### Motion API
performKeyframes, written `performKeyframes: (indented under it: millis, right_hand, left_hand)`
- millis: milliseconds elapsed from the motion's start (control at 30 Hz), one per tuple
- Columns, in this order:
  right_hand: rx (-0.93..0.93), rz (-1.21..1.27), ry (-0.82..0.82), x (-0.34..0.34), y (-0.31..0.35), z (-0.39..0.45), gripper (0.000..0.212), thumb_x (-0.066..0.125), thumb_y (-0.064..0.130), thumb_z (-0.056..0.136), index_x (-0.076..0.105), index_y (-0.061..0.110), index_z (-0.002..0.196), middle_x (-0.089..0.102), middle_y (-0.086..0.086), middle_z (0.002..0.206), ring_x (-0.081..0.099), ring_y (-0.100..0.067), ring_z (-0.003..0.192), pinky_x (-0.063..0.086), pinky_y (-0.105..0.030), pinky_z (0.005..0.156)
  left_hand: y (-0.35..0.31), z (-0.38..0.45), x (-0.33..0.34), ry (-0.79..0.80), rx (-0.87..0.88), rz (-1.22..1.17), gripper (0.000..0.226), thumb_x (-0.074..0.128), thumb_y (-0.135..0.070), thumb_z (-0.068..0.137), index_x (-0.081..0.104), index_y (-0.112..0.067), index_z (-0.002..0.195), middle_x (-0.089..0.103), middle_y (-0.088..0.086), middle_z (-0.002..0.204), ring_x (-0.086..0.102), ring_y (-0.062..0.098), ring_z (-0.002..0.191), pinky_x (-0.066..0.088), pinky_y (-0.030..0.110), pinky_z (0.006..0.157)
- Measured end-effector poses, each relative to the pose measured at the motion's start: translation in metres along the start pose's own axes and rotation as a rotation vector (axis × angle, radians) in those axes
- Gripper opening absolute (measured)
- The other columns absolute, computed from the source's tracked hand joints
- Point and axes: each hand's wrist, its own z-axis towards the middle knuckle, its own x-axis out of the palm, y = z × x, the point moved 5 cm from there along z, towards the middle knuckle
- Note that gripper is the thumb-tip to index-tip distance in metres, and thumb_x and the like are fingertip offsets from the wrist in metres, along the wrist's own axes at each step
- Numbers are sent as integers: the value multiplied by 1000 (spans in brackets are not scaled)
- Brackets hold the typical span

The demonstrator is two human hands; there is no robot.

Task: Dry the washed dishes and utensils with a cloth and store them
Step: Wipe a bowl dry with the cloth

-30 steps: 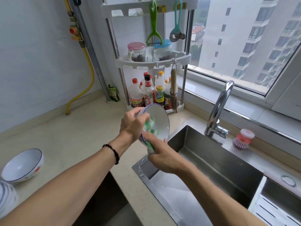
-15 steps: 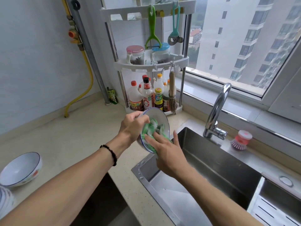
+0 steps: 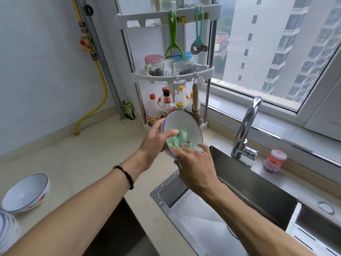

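Crowding behind: bottle rack [image 3: 171, 74], faucet [image 3: 246, 126]; left hand [image 3: 155, 143] grips tilted bowl [image 3: 181, 124], right hand [image 3: 195, 167] fingers flat, pressing green cloth [image 3: 180, 139] inside.

A white bowl [image 3: 181, 124] with a thin blue rim was held up in the air above the near left corner of the sink, tipped so that its inside faced the camera. A green-and-white cloth [image 3: 180, 138] lay bunched inside it, against the lower part of the inner wall. A second white bowl with blue rim [image 3: 25, 193] and a red mark on its outer side rested tilted on the tabletop at the far left, well apart from the first, its inside bare.
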Motion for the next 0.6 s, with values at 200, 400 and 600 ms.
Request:
performKeyframes:
  millis: [200, 400, 600]
  right_hand:
    - [-24, 356, 121, 0, 18, -5, 57, 60, 5, 81, 55, 25, 134, 68, -3, 126, 63, -27, 107, 44, -41, 91]
    - [67, 193, 436, 13, 3, -11, 94, 46, -7, 79, 18, 38, 156, 29, -5, 160, 15, -18, 152, -10, -49, 120]
    - [30, 169, 460, 17, -7, -20, 93, 44, -6, 83, 8, 37, 158, 22, -1, 160, 10, -16, 153, -20, -53, 115]
  left_hand:
    - [-3, 6, -6, -248, 125, 94, 36, 60, -42, 58, 73, -35, 90, 71, -9, 83, 65, 20, 87, 51, 40, 80]
    - [0, 1, -4, -309, 107, 242, 55, 57, -48, 51, 75, -30, 100, 74, -7, 90, 68, 21, 93, 57, 38, 80]
    - [-9, 7, 4, -202, 105, 375, 39, 57, -37, 60, 76, -39, 94, 74, -15, 89, 67, 14, 93, 55, 30, 78]
